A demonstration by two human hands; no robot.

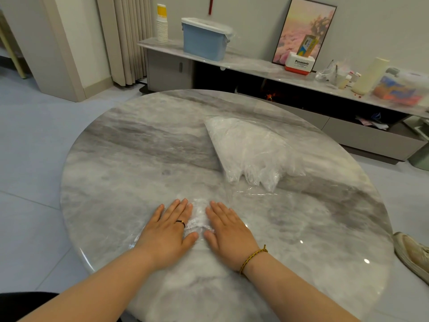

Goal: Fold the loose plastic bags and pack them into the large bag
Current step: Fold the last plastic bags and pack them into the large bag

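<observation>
In the head view, the left hand [169,228] and right hand [228,231] are lying flat with fingers straight, gripping nothing and pressing a loose bag [197,220] onto the table [139,147]. Its bunched middle is running away from the person between the palms. The large bag [250,149] is lying beyond and right of the hands, nearer the right hand, its ragged end apparently facing them.

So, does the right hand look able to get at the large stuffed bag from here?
Probably yes. The right hand lies flat on the loose bag, gripping nothing, and nothing stands between it and the large bag just ahead.
</observation>
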